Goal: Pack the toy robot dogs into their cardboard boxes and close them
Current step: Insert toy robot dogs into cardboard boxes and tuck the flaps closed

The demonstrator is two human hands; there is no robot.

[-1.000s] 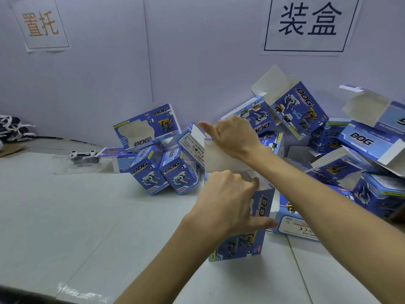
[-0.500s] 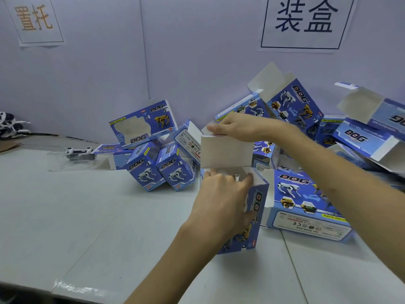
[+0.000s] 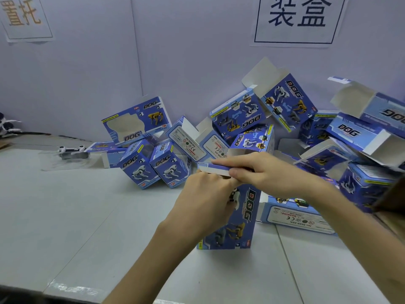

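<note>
**A:** What's nearest?

**B:** Two hands on one box (image 3: pixel 241 218), upright on the table (image 3: pixel 65 227), just below centre frame. The left hand (image 3: pixel 203 200) grips its upper part with the fingers curled, tips hidden behind the hand. The right hand (image 3: pixel 271 174) pinches the lid (image 3: pixel 215 168), thumb on the front edge and fingers stretched together over the top. The lid lies almost flat over the opening.

**A:** Any print on it?

**B:** "DOG" runs up the side, beside three printed dogs: white, yellow and grey.

**A:** And behind?

**B:** One flat box (image 3: pixel 295 216) lies just right of it. Its label reads upside down: "WARNING", a CE mark and "No 5599-20A". Then comes the heap (image 3: pixel 285 102), from centre to the right edge against the wall (image 3: pixel 197 62). I count at least fourteen boxes there, but they overlap too much for an exact figure. Several gape with white flaps up. Most say "DOG". The tilted pair (image 3: pixel 138 165) at the heap's left end also shows "TOP" in red.

**A:** Toys?

**B:** One dog (image 3: pixel 71 151), white and grey, on a clear tray (image 3: pixel 54 164) at middle left, well apart from the hands.

**A:** The wall?

**B:** Two paper signs. The right sign (image 3: pixel 295 14), upper right, reads "装盒" in dark ink. The left sign (image 3: pixel 22 16), upper left, reads "置托" in orange.
</note>
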